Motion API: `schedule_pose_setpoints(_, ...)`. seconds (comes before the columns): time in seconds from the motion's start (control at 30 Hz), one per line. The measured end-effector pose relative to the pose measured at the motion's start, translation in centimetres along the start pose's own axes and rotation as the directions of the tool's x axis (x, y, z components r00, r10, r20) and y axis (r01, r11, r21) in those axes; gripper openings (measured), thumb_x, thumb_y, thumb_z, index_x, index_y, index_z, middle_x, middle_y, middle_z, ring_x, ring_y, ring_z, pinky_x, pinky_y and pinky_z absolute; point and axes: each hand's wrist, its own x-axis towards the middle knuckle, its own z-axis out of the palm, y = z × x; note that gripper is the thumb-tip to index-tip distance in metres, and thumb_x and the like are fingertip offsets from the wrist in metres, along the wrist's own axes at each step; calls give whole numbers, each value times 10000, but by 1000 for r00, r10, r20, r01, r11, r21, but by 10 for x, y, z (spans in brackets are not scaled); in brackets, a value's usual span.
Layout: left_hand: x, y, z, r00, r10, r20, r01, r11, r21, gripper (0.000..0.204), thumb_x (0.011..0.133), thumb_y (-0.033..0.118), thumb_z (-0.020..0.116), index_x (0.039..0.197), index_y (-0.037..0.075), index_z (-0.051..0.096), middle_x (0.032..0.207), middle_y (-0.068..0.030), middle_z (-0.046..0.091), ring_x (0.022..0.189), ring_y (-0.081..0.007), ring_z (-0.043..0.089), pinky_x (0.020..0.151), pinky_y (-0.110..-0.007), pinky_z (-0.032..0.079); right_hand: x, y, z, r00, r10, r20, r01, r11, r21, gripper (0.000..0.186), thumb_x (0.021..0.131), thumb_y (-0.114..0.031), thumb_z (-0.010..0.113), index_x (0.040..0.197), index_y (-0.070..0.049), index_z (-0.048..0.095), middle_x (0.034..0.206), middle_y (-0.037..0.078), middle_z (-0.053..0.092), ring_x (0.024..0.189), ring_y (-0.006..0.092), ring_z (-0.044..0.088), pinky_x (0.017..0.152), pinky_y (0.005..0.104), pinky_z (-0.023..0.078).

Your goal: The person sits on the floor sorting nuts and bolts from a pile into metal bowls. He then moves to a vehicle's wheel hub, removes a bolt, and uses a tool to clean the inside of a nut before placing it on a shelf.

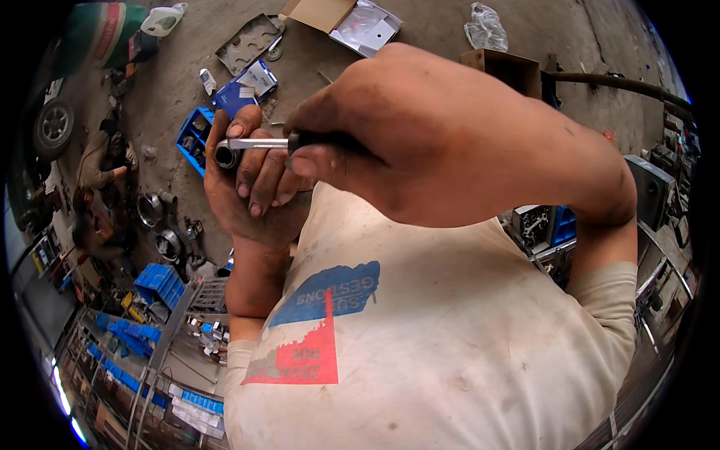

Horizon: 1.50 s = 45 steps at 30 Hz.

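My left hand [259, 187] is raised in front of my chest, its fingers curled around a small round hollow metal part [226, 155]. The open end of that part faces up, with a dark inside and a shiny rim. My right hand [397, 131] is closed on the dark handle of a screwdriver [264, 143]. The screwdriver's bright shaft points left across the left fingers, and its tip lies at the metal part's rim. Whether the tip sits inside the rim or only against it, I cannot tell. Dark grime marks both hands.
Beyond my left hand, a blue crate [196, 139] and a blue carton [238, 94] stand on the floor. An opened cardboard box [319, 13] lies farther out. Another person [101, 161] crouches at the left, near a wheel [54, 129]. Blue bins [159, 285] stand at lower left.
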Motion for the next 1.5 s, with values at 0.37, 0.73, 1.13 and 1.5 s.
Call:
schedule_pose_setpoints(0.37, -1, 0, -1, 997, 7, -72, 4, 990, 142, 349, 988, 428, 338, 895, 141, 513, 433, 50, 368, 298, -58, 318, 342, -200, 229, 11, -23, -23, 999, 13, 53, -14, 999, 29, 190, 836, -125, 580, 719, 23, 595, 603, 176, 561, 548, 351, 567, 512, 387, 455)
schedule_pose_setpoints(0.73, 0, -9, 17, 963, 113, -245, -58, 974, 220, 488, 970, 525, 344, 842, 102, 552, 483, 69, 316, 376, -42, 288, 425, -208, 251, 38, 7, -44, 868, -109, 485, 289, 904, -314, 273, 839, -280, 625, 886, -17, 682, 725, 78, 643, 626, 197, 626, 600, 322, 528)
schedule_pose_setpoints(1.13, -5, -5, 1, 950, 230, -212, -127, 903, 411, 534, 957, 551, 345, 640, 124, 394, 532, 49, 340, 390, -57, 241, 430, -221, 222, 25, -8, -11, 835, 390, 388, -536, 417, 734, 344, 934, -218, 490, 887, 79, 657, 688, 122, 612, 436, 166, 511, 385, 299, 434)
schedule_pose_setpoints(1.5, -3, -5, 2, 926, 250, -282, -130, 914, 384, 405, 962, 427, 397, 697, 123, 439, 523, 52, 335, 370, -61, 252, 387, -217, 222, 27, -13, 8, 806, 501, 314, -576, 545, 609, 324, 932, -232, 481, 836, 43, 622, 634, 102, 589, 439, 185, 517, 393, 332, 405)
